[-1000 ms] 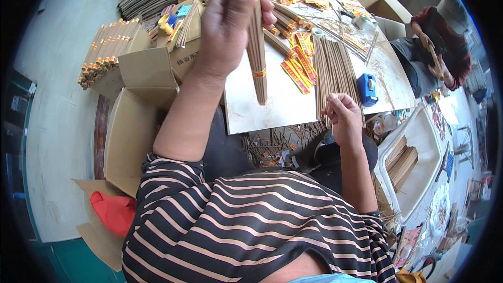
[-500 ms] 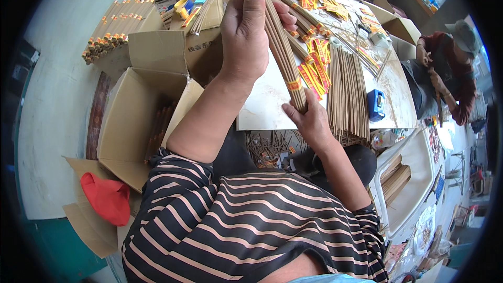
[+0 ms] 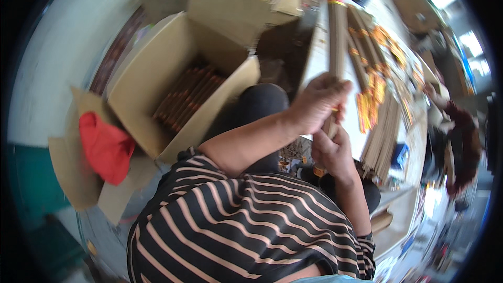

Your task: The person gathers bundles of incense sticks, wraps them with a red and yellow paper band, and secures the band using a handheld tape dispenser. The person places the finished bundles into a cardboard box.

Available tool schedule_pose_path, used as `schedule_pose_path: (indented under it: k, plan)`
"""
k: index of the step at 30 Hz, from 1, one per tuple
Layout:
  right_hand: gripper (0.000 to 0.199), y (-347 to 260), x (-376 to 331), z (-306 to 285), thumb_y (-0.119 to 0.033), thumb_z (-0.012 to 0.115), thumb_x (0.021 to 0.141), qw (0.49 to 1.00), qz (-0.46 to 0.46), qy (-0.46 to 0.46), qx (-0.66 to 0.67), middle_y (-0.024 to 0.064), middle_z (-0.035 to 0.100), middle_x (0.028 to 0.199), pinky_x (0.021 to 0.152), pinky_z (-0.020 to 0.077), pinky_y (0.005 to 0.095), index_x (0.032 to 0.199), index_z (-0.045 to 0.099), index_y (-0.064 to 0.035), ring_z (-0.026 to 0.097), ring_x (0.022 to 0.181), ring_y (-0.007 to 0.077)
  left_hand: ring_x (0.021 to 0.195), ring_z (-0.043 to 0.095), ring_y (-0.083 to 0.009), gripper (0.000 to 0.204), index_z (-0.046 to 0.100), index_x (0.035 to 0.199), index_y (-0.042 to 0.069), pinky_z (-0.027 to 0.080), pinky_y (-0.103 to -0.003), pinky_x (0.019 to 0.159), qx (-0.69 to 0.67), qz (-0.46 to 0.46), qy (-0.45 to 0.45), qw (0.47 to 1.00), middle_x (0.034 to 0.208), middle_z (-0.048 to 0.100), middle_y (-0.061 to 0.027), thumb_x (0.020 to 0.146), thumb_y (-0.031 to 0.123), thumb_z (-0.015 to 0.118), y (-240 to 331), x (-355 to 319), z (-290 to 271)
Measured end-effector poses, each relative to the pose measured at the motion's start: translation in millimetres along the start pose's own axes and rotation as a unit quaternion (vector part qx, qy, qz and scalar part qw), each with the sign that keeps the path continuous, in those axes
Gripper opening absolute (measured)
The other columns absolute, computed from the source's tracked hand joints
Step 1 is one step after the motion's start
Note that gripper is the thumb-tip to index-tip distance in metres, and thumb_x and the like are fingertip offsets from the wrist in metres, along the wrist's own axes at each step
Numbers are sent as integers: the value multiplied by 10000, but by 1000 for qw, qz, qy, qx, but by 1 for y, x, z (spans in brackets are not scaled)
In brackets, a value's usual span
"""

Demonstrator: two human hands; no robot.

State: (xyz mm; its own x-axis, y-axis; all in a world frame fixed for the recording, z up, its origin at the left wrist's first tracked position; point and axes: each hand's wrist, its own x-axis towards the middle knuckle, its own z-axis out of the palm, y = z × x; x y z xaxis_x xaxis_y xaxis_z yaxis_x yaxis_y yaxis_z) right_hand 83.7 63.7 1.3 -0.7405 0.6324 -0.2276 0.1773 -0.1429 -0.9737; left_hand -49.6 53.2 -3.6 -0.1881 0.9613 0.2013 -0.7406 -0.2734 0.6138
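brown incense-stick bundle [image 3: 336, 36], long and thin, held nearly upright over the near edge of the white worktable [image 3: 314, 52]. top end carries a red and yellow band; lower end sits between the two hands.

left hand [image 3: 318, 102]: closed around the bundle at its lower third, fingers wrapped across the front. right hand [image 3: 333, 153]: just below it, closed on the bundle's foot, thumb up against the sticks. both hands touching the bundle, and each other or nearly so; picture is motion-blurred here, so finger detail is uncertain.

surroundings: open cardboard box [image 3: 178, 84] to the person's left, with more brown stick bundles [image 3: 186, 97] lying flat in its bottom. red cloth [image 3: 107, 147] on flattened cardboard beside the box. on the table to the right, loose sticks [image 3: 381, 139] fanned out and orange-yellow packets [image 3: 373, 99] in a row. another person [image 3: 461, 136] sits at the far right, apart from this work.

judgement on handling: the sticks look brittle and slide easily against each other. keep the lower hand as a stop under the ends, keep the upper hand snug but not crushing, and hold the bundle straight so no stick creeps out.
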Motion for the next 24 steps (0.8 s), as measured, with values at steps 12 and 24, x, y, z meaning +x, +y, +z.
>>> schedule_pose_path:
  k: [12,24]
  plan:
    - [621,-19,42,14,-416,674,779,989,-44,-21,-142,123,596,954,873,424,344,1182,464,7,566,932,213,535,488,-71,481,497,961,-5,459,-212,479,387,175,107,899,690,531,-38,766,384,701,214,-11,-121]
    - [351,14,39,-31,-280,607,866,970,78,79,-216,86,611,842,793,469,294,1024,553,28,594,819,170,928,557,-295,351,533,1086,5,441,-394,814,579,-267,393,662,993,594,-177,825,233,589,78,-125,-431]
